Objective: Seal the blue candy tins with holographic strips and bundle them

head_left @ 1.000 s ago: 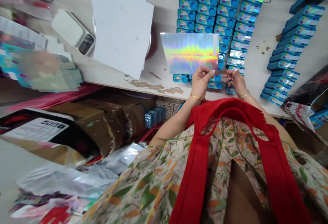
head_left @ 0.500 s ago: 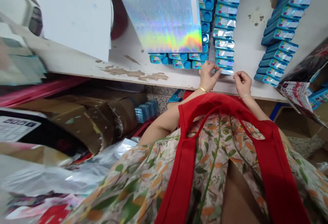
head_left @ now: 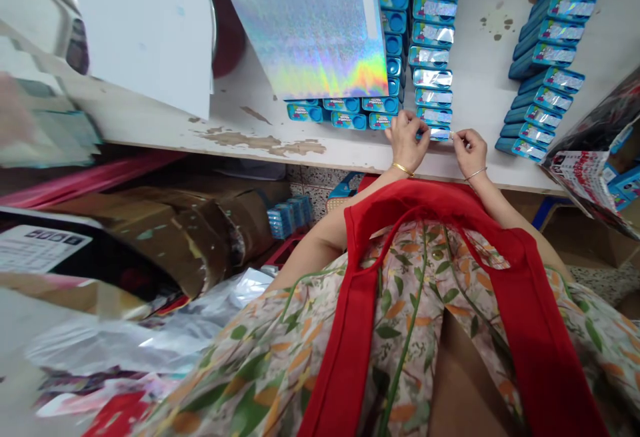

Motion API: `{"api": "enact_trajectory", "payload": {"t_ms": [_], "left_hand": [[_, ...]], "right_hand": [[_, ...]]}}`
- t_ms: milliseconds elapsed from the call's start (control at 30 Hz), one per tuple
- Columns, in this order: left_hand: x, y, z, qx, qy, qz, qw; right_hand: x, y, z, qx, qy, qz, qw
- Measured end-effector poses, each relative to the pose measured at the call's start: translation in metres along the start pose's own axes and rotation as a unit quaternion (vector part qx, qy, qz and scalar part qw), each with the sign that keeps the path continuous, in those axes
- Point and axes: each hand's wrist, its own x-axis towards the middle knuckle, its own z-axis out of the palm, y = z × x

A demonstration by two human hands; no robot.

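Observation:
My left hand [head_left: 407,138] and my right hand [head_left: 469,149] are both pinched on the ends of a small holographic sticker strip [head_left: 441,133]. They hold it over the nearest blue box at the foot of a column of blue boxes [head_left: 430,57], near the table's front edge. A large holographic sheet [head_left: 313,30] lies flat across other blue boxes, just left of and beyond my left hand. Both wrists wear thin bangles.
More blue boxes [head_left: 550,57] run in a slanted row at the right. A white sheet [head_left: 145,23] lies at the left of the worn white table [head_left: 320,137]. Brown cartons [head_left: 190,230] and plastic bags sit under the table. A printed carton [head_left: 590,177] stands at the right.
One second ago I held the large holographic sheet up in both hands. It now lies on the boxes, and my hands have lowered a small strip onto the nearest box.

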Motion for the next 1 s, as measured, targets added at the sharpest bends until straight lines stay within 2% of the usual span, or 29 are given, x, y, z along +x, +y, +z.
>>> {"api": "enact_trajectory", "payload": {"t_ms": [133, 233, 367, 433, 500, 600, 700, 800, 900, 1000], "left_hand": [[0.004, 0.004, -0.005, 0.009, 0.014, -0.042, 0.999], [0.007, 0.002, -0.003, -0.025, 0.03, -0.054, 0.998], [0.006, -0.002, -0.002, -0.04, 0.045, -0.023, 0.998], [0.005, -0.002, -0.008, -0.007, 0.022, 0.017, 1.0], [0.007, 0.0, -0.016, 0.039, -0.03, 0.099, 0.994], [0.018, 0.005, -0.027, 0.115, -0.11, 0.222, 0.962], [0.038, 0.009, -0.03, 0.163, -0.142, 0.264, 0.94], [0.055, 0.01, -0.028, 0.187, -0.157, 0.254, 0.936], [0.062, 0.007, -0.027, 0.192, -0.173, 0.228, 0.939], [0.061, 0.006, -0.027, 0.185, -0.181, 0.228, 0.939]], "right_hand": [[-0.004, 0.004, 0.006, 0.038, 0.017, 0.051, 0.998], [-0.014, 0.002, 0.009, 0.008, -0.006, 0.032, 0.999], [-0.024, 0.007, 0.005, -0.046, -0.098, 0.01, 0.994], [-0.018, 0.012, -0.003, -0.079, -0.099, 0.021, 0.992], [0.003, 0.012, -0.014, -0.123, -0.039, 0.01, 0.992], [0.064, -0.007, -0.025, -0.197, 0.043, -0.059, 0.978], [0.141, -0.045, -0.014, -0.263, 0.031, -0.114, 0.957], [0.199, -0.078, 0.017, -0.309, -0.016, -0.131, 0.942], [0.216, -0.092, 0.048, -0.333, -0.067, -0.125, 0.932], [0.209, -0.092, 0.06, -0.342, -0.086, -0.12, 0.928]]}}
